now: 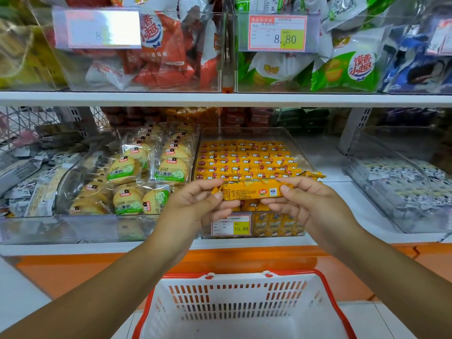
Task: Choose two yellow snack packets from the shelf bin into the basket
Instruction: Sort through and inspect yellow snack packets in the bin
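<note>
Across mid-frame runs a white shelf (330,167); at bottom centre sits a red-rimmed basket (232,302). Before the clear bin (300,152) of yellow packets (244,160), left hand (193,204) and right hand (313,204) pinch one packet (252,190) by its ends, above the basket.

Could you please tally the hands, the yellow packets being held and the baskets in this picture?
Hands: 2, the left hand and the right hand
Held yellow packet: 1
Basket: 1
Total: 4
</note>
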Demonstrator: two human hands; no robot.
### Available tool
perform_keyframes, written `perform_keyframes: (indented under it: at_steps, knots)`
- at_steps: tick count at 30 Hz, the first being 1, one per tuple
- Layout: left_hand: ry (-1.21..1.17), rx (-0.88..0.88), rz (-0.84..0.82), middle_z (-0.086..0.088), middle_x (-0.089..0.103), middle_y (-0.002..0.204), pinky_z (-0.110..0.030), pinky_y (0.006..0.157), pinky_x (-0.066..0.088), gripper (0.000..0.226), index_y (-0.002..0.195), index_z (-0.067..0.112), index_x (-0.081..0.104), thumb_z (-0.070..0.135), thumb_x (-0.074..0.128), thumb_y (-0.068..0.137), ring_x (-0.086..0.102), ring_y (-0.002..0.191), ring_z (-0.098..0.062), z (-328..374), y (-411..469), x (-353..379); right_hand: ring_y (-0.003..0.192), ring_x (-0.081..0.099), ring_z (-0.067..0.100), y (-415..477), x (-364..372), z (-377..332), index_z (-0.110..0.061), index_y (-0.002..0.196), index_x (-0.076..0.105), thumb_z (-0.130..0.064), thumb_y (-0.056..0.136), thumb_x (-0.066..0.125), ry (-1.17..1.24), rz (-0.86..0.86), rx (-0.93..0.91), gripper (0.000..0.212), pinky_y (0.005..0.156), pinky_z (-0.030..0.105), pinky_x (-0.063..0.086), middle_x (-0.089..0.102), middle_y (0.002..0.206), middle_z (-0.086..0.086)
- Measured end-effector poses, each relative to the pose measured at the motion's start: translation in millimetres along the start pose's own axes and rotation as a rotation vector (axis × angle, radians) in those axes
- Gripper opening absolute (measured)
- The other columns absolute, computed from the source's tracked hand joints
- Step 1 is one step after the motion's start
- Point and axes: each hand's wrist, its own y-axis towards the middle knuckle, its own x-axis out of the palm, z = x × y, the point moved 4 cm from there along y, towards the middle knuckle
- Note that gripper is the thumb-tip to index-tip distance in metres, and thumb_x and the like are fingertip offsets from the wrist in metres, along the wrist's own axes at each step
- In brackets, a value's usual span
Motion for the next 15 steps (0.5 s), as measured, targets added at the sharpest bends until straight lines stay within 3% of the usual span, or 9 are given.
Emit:
perform_keyframes:
  at_steps: [6,9,12,15]
  knots:
    - [-0.066,-0.03,-0.004,-0.01,0.075,0.093,-0.023,0.071,0.059,0.042,0.113,0.013,0.07,0.003,0.07,0.072,0.073,0.098,-0.034,0.5,3.1,-5.1,0.103,0.072,0.031,-2.7,1.0,-2.7,-0.011,0.123,0.06,-0.009,0.076,0.068,0.019,-0.114,0.004,0.048,0.078,0.024,0.058,0.073,0.111,0.018]
    - [-0.024,-0.02,0.013,-0.011,0.075,0.091,-0.025,0.07,0.06,0.043,0.115,0.015,0.067,0.007,0.072,0.073,0.073,0.096,-0.034,-0.5,4.0,-8.5,0.099,0.073,0.031,-3.2,0.4,-4.0,-0.01,0.121,0.061,-0.016,0.078,0.068,-0.059,-0.095,-0.004,0.043,0.075,0.024,0.059,0.074,0.108,0.017]
    - [0.092,-0.017,0.057,-0.011,0.076,0.097,-0.025,0.068,0.06,0.051,0.122,0.008,0.06,0.021,0.075,0.074,0.074,0.094,-0.03,-1.2,4.5,-12.8,0.097,0.074,0.03,-4.5,0.1,-6.6,-0.01,0.103,0.068,-0.024,0.078,0.07,-0.144,-0.066,-0.03,0.03,0.076,0.027,0.06,0.075,0.106,0.015]
    - [0.153,0.002,0.058,-0.009,0.075,0.107,-0.026,0.075,0.059,0.037,0.107,0.012,0.071,0.027,0.075,0.074,0.073,0.101,-0.026,-2.2,4.5,-13.4,0.101,0.073,0.026,-5.1,-0.2,-7.5,-0.021,0.077,0.071,-0.029,0.072,0.072,-0.163,-0.038,-0.06,0.01,0.085,0.029,0.059,0.076,0.104,0.01]
